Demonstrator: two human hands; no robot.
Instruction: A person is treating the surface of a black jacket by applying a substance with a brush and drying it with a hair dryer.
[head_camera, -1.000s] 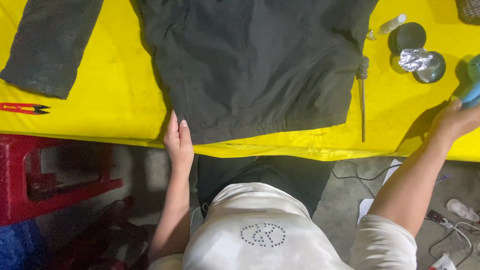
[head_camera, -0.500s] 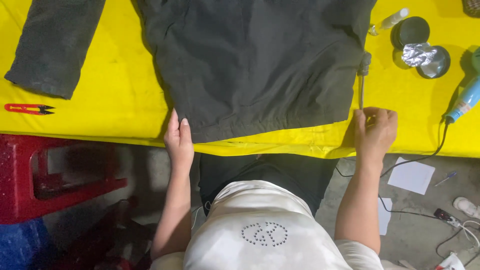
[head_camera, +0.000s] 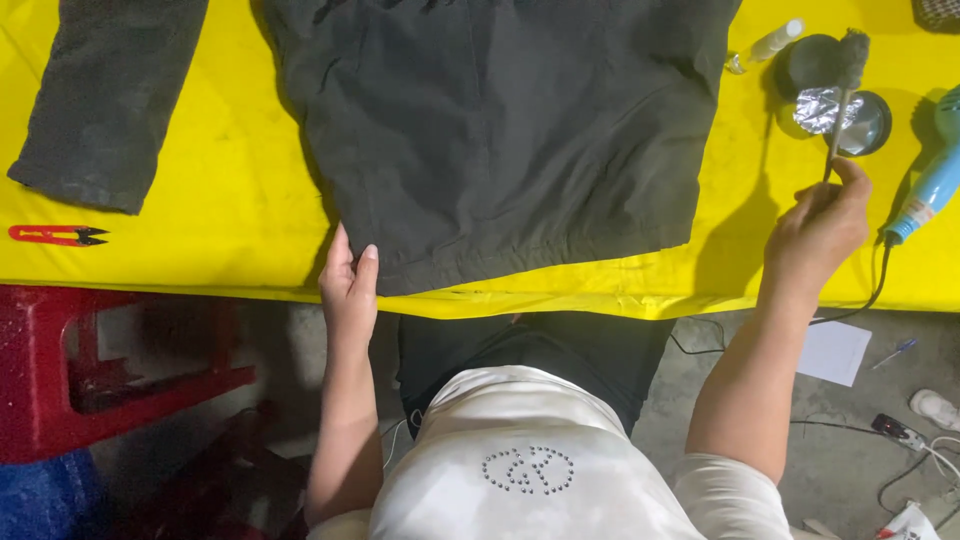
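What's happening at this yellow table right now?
A person stands at a yellow table with a dark garment spread flat on it. The left hand rests on the garment's near corner at the table edge. The right hand holds a thin brush upright, its fuzzy head near a small round tin lined with foil. A blue corded tool lies at the right, red snips at the left.

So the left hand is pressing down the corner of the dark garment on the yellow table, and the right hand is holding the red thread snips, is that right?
Not quite. In the head view the right hand holds a thin brush with a fuzzy grey tip, not the snips. The red thread snips lie untouched on the yellow table, far to the left. The left hand does rest on the corner of the dark garment.
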